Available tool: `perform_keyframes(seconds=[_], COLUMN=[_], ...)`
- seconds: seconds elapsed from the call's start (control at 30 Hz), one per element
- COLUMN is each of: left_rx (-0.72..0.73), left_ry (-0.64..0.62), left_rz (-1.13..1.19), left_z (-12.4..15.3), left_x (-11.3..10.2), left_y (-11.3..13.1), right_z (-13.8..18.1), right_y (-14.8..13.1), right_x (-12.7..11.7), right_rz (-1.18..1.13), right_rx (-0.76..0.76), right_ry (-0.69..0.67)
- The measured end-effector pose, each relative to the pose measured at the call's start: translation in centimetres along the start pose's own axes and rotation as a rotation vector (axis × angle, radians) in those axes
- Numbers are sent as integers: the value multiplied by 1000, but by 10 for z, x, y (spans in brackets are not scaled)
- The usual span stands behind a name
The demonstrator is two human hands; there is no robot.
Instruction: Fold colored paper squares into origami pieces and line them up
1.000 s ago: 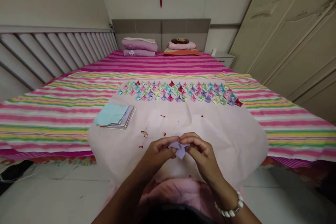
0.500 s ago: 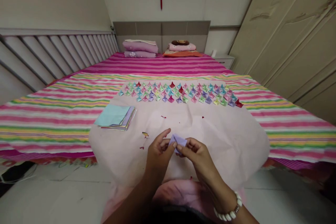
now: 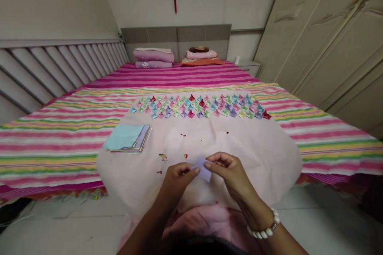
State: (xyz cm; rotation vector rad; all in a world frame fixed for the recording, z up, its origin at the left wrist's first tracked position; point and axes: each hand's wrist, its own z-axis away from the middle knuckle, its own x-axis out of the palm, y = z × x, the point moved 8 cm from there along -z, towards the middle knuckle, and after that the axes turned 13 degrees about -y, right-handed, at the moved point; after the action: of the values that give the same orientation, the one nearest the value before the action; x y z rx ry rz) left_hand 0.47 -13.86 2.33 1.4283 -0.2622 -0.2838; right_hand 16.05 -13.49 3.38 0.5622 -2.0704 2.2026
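A small piece of folded lilac origami paper (image 3: pixel 204 172) is held up between my two hands, above the pale pink cloth. My left hand (image 3: pixel 181 177) pinches its left corner between thumb and fingers. On the upper right side, my right hand (image 3: pixel 226 167) grips the paper with the thumb in front and the fingers curled behind. Farther off, rows of small folded paper stars (image 3: pixel 191 107) in several colours lie along the cloth's far end. To the left sits a stack of square paper sheets (image 3: pixel 124 137), light blue on top.
The pale pink cloth (image 3: pixel 254 147) with small embroidered marks covers my lap and the near edge of a striped bed (image 3: pixel 54 137). Folded bedding (image 3: pixel 154 56) lies by the headboard. A slatted rail (image 3: pixel 68 61) runs along the left, and a wardrobe (image 3: pixel 323 44) stands at right.
The lilac paper has been turned in my hands. My left hand has shifted lower and pinches its corner, its raised index finger now curled in. The view has swung slightly right.
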Motion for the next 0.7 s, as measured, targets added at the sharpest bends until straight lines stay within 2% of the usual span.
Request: perform_keyframes(seconds=[0.17, 0.33, 0.5, 0.7], left_rx=[-81, -11, -7, -31], left_ry=[-91, -38, -17, -90], left_rz=[-23, 1, 29, 77], left_z=[0, 0, 1, 2], left_x=[8, 10, 18, 17], left_y=[-10, -4, -9, -13], right_z=[-3, -1, 0, -1], right_y=[-9, -5, -1, -12], right_x=[-4, -3, 5, -4], right_rz=[4, -109, -140, -143], right_rx=[-56, -51, -17, -49], right_ry=[17, 80, 29, 64])
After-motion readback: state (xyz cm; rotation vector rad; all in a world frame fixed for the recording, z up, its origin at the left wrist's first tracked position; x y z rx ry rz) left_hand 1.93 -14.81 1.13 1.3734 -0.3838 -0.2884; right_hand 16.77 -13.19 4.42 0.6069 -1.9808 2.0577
